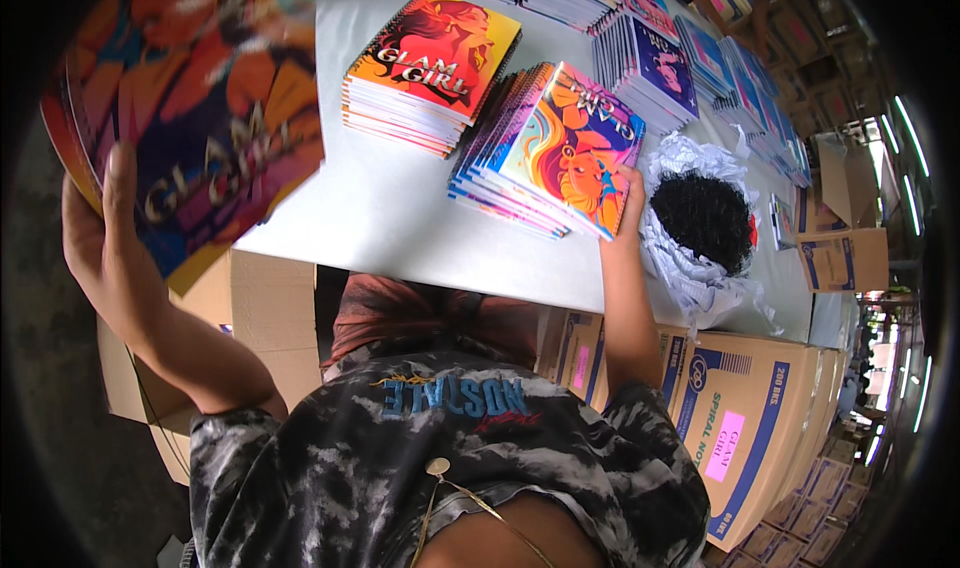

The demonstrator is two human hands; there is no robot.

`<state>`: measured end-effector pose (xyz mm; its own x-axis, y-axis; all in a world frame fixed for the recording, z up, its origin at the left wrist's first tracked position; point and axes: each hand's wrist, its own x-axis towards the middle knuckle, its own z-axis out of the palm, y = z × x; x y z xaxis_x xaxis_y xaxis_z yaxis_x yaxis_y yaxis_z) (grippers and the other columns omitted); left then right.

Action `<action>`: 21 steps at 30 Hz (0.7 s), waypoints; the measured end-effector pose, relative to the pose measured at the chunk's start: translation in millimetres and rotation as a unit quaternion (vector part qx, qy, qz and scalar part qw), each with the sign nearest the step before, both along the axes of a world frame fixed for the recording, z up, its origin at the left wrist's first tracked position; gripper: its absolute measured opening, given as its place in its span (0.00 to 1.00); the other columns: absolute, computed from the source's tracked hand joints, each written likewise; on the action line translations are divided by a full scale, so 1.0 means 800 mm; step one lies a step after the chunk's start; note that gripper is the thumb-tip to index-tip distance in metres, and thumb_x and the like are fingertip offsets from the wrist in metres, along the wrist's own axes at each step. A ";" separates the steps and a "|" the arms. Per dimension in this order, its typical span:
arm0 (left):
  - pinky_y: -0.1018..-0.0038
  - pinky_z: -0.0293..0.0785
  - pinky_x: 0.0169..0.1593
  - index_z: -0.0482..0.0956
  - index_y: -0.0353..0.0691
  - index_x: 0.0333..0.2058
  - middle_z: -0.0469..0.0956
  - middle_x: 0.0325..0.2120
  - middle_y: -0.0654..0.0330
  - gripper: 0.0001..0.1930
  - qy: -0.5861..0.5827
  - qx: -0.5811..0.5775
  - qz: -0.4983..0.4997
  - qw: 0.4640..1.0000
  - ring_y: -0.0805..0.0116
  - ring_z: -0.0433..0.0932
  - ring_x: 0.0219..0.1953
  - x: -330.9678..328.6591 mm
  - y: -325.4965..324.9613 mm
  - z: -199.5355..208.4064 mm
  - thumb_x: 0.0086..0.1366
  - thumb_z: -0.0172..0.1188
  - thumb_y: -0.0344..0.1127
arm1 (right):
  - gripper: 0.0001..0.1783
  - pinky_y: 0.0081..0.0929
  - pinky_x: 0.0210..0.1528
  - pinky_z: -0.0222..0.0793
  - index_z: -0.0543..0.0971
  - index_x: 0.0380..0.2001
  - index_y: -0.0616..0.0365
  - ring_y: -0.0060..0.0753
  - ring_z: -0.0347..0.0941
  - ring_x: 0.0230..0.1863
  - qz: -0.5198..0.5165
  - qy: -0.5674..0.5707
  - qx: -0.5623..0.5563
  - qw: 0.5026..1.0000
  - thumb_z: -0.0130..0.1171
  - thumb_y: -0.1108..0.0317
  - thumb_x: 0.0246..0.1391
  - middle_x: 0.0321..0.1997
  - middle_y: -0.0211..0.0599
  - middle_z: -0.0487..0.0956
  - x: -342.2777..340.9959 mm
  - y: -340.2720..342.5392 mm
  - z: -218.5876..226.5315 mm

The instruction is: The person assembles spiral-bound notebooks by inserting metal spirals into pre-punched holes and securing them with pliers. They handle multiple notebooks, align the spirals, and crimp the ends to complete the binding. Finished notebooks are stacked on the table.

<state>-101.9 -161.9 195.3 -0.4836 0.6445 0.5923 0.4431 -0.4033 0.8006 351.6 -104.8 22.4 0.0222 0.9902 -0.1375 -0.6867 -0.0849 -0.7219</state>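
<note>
My left hand (105, 233) is raised at the far left, thumb in front, closed around several glossy printed cover sheets (240, 158) in orange and purple that loom close and blur toward the top. On the table, my right hand (628, 203) pinches the near right corner of a spiral notebook (575, 148) with a colourful figure on its cover. That notebook tops a slanting stack, and the fingers beneath it are hidden. Just left of it stands a neat stack of orange-and-yellow spiral notebooks (435, 58).
Crumpled white paper (672, 258) surrounds a black bristly mass (703, 218) right of my hand. More notebook stacks (655, 68) line the far side of the white table (380, 208). Cardboard boxes stand below, an open one (270, 308) at left and a labelled one (735, 418) at right.
</note>
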 end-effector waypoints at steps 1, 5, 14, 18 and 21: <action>0.83 0.65 0.45 0.75 0.31 0.42 0.76 0.35 0.63 0.13 -0.019 -0.025 0.001 1.000 0.80 0.72 0.37 -0.010 -0.010 -0.005 0.60 0.58 0.32 | 0.28 0.41 0.54 0.65 0.68 0.48 0.64 0.46 0.71 0.48 -0.004 -0.005 0.005 1.000 0.51 0.60 0.42 0.47 0.46 0.74 0.002 0.015 -0.001; 0.82 0.63 0.46 0.73 0.30 0.45 0.74 0.38 0.63 0.15 -0.035 -0.078 0.052 0.995 0.79 0.70 0.39 -0.056 -0.062 -0.021 0.61 0.56 0.33 | 0.28 0.42 0.54 0.65 0.69 0.47 0.66 0.47 0.71 0.48 0.021 -0.014 0.016 1.000 0.50 0.60 0.43 0.48 0.47 0.74 0.034 0.054 -0.004; 0.82 0.64 0.44 0.73 0.31 0.44 0.75 0.37 0.64 0.15 -0.056 -0.148 0.140 0.977 0.80 0.70 0.36 -0.128 -0.104 -0.067 0.61 0.57 0.34 | 0.28 0.38 0.54 0.66 0.67 0.49 0.65 0.45 0.72 0.48 0.066 -0.073 -0.028 0.995 0.48 0.62 0.44 0.50 0.47 0.73 0.029 0.068 0.014; 0.83 0.64 0.44 0.73 0.32 0.44 0.75 0.36 0.63 0.15 -0.093 -0.118 0.096 0.984 0.80 0.70 0.36 -0.113 -0.087 -0.073 0.61 0.57 0.34 | 0.29 0.39 0.54 0.66 0.67 0.50 0.65 0.45 0.71 0.48 0.118 -0.093 -0.061 0.987 0.48 0.61 0.43 0.49 0.47 0.73 0.017 0.076 0.025; 0.83 0.64 0.44 0.72 0.31 0.43 0.75 0.36 0.63 0.14 -0.102 -0.110 0.040 0.988 0.80 0.71 0.36 -0.093 -0.070 -0.074 0.61 0.57 0.33 | 0.29 0.39 0.53 0.66 0.67 0.49 0.66 0.45 0.72 0.47 0.125 -0.112 -0.095 0.981 0.49 0.61 0.43 0.49 0.49 0.73 0.003 0.078 0.042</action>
<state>-176.2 -217.9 136.0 -0.6333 0.7017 0.3265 0.2872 -0.1787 0.9411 354.3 -42.4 55.6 -0.1668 0.9259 -0.3389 -0.4534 -0.3772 -0.8076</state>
